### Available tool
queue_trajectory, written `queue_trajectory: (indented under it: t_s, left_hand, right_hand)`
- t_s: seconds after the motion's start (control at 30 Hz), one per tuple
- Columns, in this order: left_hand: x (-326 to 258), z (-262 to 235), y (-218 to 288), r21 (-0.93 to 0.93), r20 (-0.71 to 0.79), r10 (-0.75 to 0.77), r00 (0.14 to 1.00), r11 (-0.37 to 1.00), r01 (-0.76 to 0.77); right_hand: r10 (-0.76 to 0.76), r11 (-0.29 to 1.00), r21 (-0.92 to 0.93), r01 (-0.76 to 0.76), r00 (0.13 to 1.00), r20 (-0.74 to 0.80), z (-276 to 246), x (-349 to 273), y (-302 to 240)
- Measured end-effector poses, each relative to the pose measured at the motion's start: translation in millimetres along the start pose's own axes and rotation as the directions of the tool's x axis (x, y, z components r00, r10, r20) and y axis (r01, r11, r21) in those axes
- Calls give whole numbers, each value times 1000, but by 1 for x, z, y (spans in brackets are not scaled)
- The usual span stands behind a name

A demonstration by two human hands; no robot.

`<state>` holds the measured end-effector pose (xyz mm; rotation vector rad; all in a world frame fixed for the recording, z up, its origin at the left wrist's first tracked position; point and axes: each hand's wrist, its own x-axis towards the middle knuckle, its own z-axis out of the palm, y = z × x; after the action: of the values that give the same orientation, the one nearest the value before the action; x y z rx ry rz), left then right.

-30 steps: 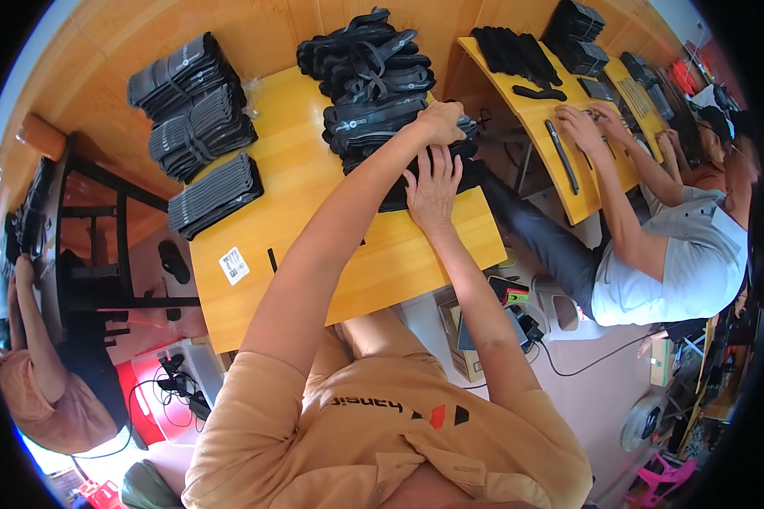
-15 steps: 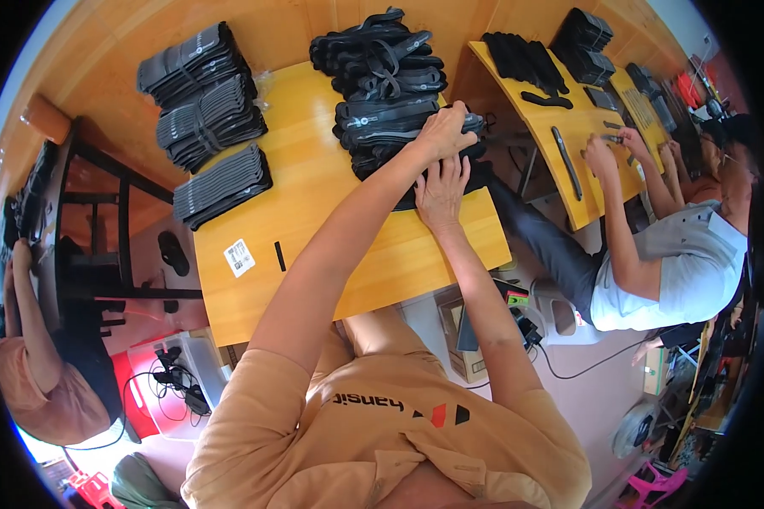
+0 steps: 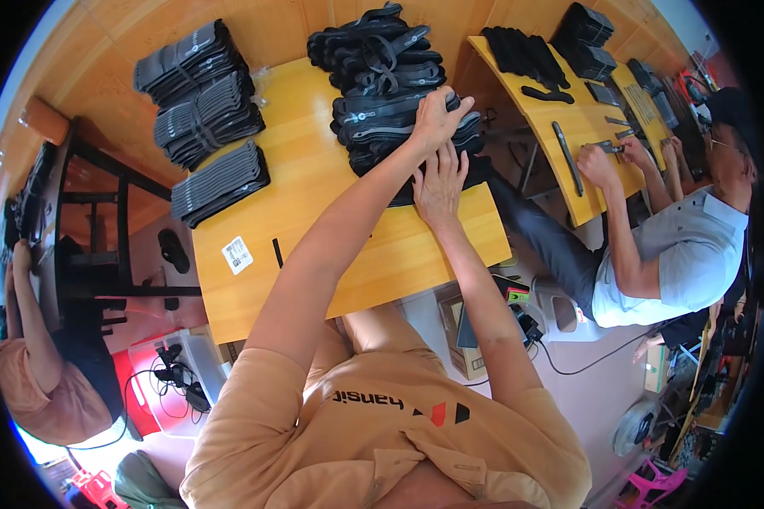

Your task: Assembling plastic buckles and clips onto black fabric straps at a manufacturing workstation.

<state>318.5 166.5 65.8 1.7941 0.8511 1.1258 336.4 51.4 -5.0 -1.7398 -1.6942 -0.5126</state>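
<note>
A tall heap of black strap pieces (image 3: pixel 382 76) lies at the far right of the yellow wooden table (image 3: pixel 314 212). My left hand (image 3: pixel 437 114) reaches across the table, its fingers curled over a black piece at the heap's right side. My right hand (image 3: pixel 441 182) lies just below it, fingers spread and pressing flat on the lowest black pieces at the table's right edge. The two hands nearly touch.
Bundled stacks of black pieces (image 3: pixel 199 93) and a flatter stack (image 3: pixel 221 180) sit at the table's left. A white label (image 3: pixel 237 254) and a thin black strip (image 3: pixel 278 253) lie near the front. A co-worker (image 3: pixel 671 246) works at a second yellow table (image 3: pixel 581 136) on the right. Another person (image 3: pixel 42 382) sits left.
My left hand has stayed on the heap's right side, gripping the piece more firmly. My right hand stays pressed below it. The co-worker's hands have shifted along their table.
</note>
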Motion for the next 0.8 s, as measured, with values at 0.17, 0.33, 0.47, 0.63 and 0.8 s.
queue_trajectory:
  t_s: [0.17,0.33,0.47,0.63,0.8]
  left_hand:
    - [-3,-9,13,-102,90,-82,993,991,91]
    - [-6,-17,10,-174,188,-128,974,971,161]
    - [-13,-14,19,-109,59,-45,997,993,51]
    - [-15,-8,8,-11,-100,10,995,1000,-11]
    - [-21,-5,11,0,-163,26,986,1000,-26]
  right_hand:
    - [33,993,117,-29,999,-35,-7,-1,2]
    - [202,850,507,-144,978,-61,-34,14,1]
    - [244,902,387,-189,965,-96,-40,52,30]
    - [-99,991,109,78,976,193,-15,87,58]
    - [139,990,-26,-138,933,333,-1,63,44]
